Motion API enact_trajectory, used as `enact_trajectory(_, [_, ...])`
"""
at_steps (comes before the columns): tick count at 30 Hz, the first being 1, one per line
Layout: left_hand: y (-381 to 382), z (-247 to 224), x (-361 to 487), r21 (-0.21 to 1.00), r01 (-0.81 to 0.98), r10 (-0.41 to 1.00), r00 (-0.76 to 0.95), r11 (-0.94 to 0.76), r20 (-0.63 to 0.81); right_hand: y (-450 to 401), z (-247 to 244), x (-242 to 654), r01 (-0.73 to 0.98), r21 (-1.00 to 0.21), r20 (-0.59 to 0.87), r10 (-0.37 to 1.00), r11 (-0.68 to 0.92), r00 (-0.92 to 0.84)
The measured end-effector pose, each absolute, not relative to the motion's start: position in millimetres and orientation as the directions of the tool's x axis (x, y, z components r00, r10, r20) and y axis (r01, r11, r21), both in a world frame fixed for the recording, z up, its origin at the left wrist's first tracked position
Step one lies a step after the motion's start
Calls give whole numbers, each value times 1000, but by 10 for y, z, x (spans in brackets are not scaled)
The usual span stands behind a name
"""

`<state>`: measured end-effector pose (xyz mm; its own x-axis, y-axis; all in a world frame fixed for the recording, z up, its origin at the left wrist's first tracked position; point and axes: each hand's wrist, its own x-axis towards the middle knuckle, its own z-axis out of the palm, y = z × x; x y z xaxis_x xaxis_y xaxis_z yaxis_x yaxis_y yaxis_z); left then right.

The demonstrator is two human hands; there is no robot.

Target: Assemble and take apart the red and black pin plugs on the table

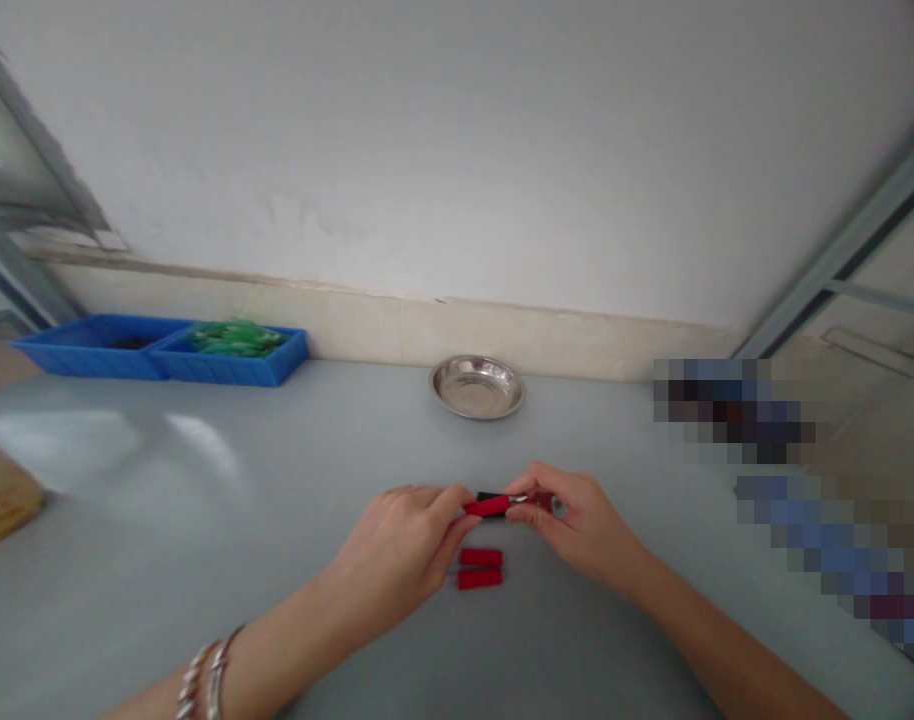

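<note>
My left hand point(416, 525) pinches the left end of a small red-and-black piece point(488, 506), with a bracelet on its wrist. From the other side, the closed fingertips of my right hand point(562, 510) grip the same piece near a short shiny metal part. The piece lies level between both hands; its ends are hidden by fingers, and its exact kind is unclear. Just below, two short red cylindrical pieces point(480, 578) lie side by side on the grey table point(382, 440), with thin metal bits showing at their ends.
Behind my hands, a round shallow metal dish point(477, 388) stands near the wall. Two blue trays point(224, 370) sit at the back left, one with green plastic-looking items point(236, 338). A yellowish object point(5, 495) is at the left edge. Blurred-out things are at the right.
</note>
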<state>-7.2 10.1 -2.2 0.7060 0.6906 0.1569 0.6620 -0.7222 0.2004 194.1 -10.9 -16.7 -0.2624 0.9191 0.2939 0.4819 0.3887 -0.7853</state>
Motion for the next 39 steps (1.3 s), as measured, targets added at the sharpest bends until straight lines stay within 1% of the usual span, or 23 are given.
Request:
enact_trajectory(6, [94,-36,-76,196,663,690,705,-723,160,-109,-177,1920,375,-872,238,942,315,-237])
enact_trajectory(12, [99,-29,-60,196,663,691,707,-722,151,-108,-192,1912,248,-946,145,958,207,-246])
enact_trajectory(17, [109,-19,-56,202,673,700,706,-711,111,-97,-207,1914,264,-941,146,958,212,-248])
enact_trajectory(23, [100,-17,-57,207,674,699,710,-710,84,-103,-178,1919,366,-888,207,953,278,-222])
enact_trajectory(28, [101,14,-44,179,705,721,691,-687,47,-100,-162,1932,466,-822,257,943,329,-211])
enact_trajectory(31, [100,44,-35,154,723,733,680,-674,13,-85,-173,1960,576,-734,310,932,361,-190])
enact_trajectory(35, [98,63,-30,138,743,748,663,-655,-21,-48,-214,2010,749,-561,352,920,352,-169])
enact_trajectory(37, [101,60,-32,145,742,747,664,-655,-26,-31,-235,2026,794,-512,341,926,329,-164])
enact_trajectory(39, [105,53,-34,153,738,744,668,-657,-27,-19,-247,2030,816,-492,321,935,303,-153])
